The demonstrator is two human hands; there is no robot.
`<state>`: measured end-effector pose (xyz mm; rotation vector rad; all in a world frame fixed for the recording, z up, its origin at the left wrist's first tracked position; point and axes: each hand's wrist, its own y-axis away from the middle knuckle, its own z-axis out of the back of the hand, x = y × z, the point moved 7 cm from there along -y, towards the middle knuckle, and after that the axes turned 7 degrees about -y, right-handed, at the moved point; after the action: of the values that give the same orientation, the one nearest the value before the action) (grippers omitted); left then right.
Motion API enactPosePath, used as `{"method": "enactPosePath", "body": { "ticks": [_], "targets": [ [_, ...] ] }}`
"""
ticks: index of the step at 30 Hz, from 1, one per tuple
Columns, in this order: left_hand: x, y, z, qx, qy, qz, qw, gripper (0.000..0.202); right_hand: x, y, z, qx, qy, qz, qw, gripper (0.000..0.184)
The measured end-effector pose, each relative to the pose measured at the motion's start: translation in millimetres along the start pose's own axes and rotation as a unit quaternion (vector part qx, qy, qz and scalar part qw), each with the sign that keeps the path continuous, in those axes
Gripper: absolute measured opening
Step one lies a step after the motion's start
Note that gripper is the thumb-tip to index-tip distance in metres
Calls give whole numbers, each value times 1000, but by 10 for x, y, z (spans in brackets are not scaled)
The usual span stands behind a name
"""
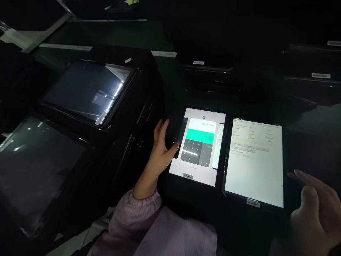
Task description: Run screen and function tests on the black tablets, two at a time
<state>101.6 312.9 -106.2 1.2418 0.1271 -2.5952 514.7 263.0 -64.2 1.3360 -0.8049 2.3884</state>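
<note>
Two lit tablets lie side by side in front of me. The left tablet [198, 174] displays a calculator card with a green band, between two partly cut-off cards. On the right tablet [253, 174] is a pale page with rows of tick boxes and grey buttons. My left hand [160, 153] is at the left tablet's left edge; its thumb is over the screen's edge and its fingers point away from me, spread from the thumb. My right hand [314, 209], slightly blurred, hovers to the right of the right tablet, fingers extended and holding nothing.
A dark-screened tablet [85, 92] rests on a black stack at the left. Another dark tablet [34, 170] lies nearer to me. Black devices with barcode labels [198, 63] are at the back. A purple sleeve [133, 217] covers my left forearm.
</note>
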Motion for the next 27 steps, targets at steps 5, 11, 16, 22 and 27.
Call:
{"method": "enactPosePath", "body": {
  "ticks": [5, 11, 16, 22, 27],
  "targets": [
    [11, -9, 39, 14, 35, 23, 999, 79, -25, 8, -16, 18, -20, 17, 1000, 27],
    [11, -7, 76, 13, 87, 28, 996, 76, -175, -66, -142, 95, 83, 10, 992, 64],
    [38, -4, 81, -5, 91, 23, 996, 71, -255, -161, -290, 155, 117, 23, 981, 74],
    [59, 23, 37, -10, 81, 19, 996, 64, -353, -225, -316, 126, 100, -64, 985, 93],
    [93, 45, -125, 3, 127, 11, 992, 61, -380, -287, -341, 118, 42, -137, 983, 84]
  ]
}}
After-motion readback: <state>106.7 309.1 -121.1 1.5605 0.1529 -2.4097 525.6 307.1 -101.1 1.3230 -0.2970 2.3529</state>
